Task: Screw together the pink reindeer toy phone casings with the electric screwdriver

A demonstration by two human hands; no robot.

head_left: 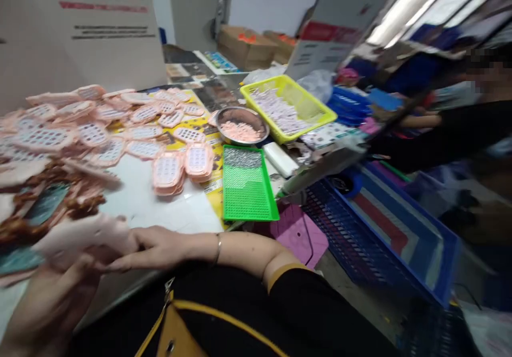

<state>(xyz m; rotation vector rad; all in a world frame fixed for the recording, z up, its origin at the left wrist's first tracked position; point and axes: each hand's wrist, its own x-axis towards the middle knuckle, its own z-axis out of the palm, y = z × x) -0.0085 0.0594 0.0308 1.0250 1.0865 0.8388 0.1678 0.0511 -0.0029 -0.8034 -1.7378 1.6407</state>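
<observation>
Pale pink piece [86,238] in left hand [58,298]; right hand [154,248] at one end

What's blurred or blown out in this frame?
Head view: the blue crate and co-worker's sleeve smear at right; head view: bright strip at upper right looks blown out; head view: green tray sharper, left hand soft.

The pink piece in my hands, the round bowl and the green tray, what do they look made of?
Pink piece: probably plastic, smooth and matt, from its even pale surface; blur leaves this open.
Round bowl: likely stainless steel, since its grey wall shines.
Green tray: apparently plastic, given its bright colour and perforated base.
</observation>
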